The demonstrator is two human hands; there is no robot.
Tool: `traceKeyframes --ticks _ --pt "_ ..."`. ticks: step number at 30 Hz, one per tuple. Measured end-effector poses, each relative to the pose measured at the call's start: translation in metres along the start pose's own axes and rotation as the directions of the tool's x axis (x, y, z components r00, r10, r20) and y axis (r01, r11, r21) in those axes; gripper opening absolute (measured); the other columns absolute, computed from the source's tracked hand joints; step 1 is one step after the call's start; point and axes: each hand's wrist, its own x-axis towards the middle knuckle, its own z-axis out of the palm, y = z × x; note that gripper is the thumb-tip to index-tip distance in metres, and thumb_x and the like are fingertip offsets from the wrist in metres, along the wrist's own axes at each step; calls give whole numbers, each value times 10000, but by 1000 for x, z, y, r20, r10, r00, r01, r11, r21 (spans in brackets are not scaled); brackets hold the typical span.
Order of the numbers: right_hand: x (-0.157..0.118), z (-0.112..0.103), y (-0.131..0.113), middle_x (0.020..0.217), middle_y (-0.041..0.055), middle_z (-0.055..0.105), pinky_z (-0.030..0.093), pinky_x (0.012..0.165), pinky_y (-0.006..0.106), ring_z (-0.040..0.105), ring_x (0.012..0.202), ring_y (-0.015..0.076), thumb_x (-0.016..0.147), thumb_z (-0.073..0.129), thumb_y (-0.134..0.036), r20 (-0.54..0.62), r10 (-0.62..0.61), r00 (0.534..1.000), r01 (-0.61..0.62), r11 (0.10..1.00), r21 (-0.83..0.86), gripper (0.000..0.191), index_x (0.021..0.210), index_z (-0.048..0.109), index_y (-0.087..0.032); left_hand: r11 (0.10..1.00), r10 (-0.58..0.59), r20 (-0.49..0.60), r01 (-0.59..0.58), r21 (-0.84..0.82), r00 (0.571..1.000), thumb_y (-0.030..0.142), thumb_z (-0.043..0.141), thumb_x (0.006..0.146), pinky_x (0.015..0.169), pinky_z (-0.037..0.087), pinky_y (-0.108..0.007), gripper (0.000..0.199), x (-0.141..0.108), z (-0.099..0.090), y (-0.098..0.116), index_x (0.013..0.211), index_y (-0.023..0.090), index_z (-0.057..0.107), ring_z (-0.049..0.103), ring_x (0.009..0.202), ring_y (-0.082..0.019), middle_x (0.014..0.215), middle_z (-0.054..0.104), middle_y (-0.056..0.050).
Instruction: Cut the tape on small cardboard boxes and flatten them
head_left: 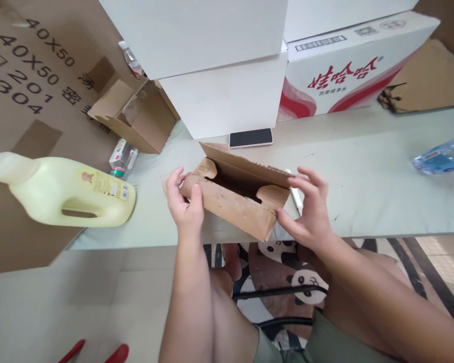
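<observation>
Together, left hand and right hand gripping opposite ends of open cardboard box

Jug pale yellow; carton white with red waves, red lettering; rug panda-patterned; shorts olive-green.

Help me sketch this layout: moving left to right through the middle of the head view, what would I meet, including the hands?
Pale yellow jug → left hand → open cardboard box between the hands → right hand → clear bottle with a blue label
</observation>
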Motion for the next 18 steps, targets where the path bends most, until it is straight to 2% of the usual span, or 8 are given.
traceKeyframes --ticks 2,4,6,8,11,13,15,18 --pt "-3 3 2 1453 86 490 473 1100 560 516 1347 301 888 564 -209 79 7 997 -17 992 126 666 1481 329 -402 993 63 65 -69 96 996 351 589 862 1090 432 -438 393 -1 -2 -1 1238 236 593 555 1242 -255 1335 541 -119" --pt "-4 5 4 1373 67 586 452 1116 578 539 1336 279 922 497 -197 144 2 990 -36 971 235 660 1490 242 -416 985 90 101 -103 137 991 348 544 903 1122 409 -454 339 -2 -3 -1 1203 233 652 536 1278 -256 1372 518 -118" --pt "-4 5 4 1264 58 662 434 1124 594 565 1312 284 931 492 -225 169 -2 986 -48 956 289 584 1452 296 -402 985 83 127 -101 143 988 345 516 922 1120 418 -458 312 -2 -3 -1 1138 230 709 556 1248 -252 1376 512 -111" --pt "-2 5 5 1206 66 690 419 1137 594 589 1279 302 935 502 -298 192 -27 981 -33 953 302 432 1359 451 -363 988 57 158 -78 131 986 325 511 918 1099 446 -456 293 -1 -4 -3 1054 230 752 586 1195 -248 1358 521 -102" --pt "-2 4 8 1303 94 646 429 1134 572 572 1297 321 942 495 -409 174 0 985 -52 956 289 323 1240 580 -316 993 -17 172 -4 117 985 272 532 869 1086 465 -449 267 4 -8 -9 951 239 784 598 1179 -254 1300 563 -86" --pt "-3 5 12 1426 104 568 450 1114 549 525 1353 313 957 483 -443 121 117 986 -146 952 269 384 1314 543 -314 991 -112 113 103 85 987 242 536 818 1102 455 -440 269 10 -14 -14 913 237 788 592 1202 -260 1256 604 -78" --pt "-4 7 16 1460 113 548 465 1096 536 534 1348 300 975 476 -465 138 250 958 -277 929 246 433 1378 505 -308 972 -236 6 236 7 972 221 515 773 1116 443 -427 286 16 -23 -20 884 214 778 587 1225 -264 1210 652 -81" --pt "-3 12 17 1389 111 626 457 1102 558 583 1304 296 996 446 -508 355 298 886 -393 889 234 445 1374 549 -297 913 -400 -135 381 -150 906 211 489 746 1111 444 -407 272 23 -34 -25 841 179 741 620 1197 -252 1110 723 -93"
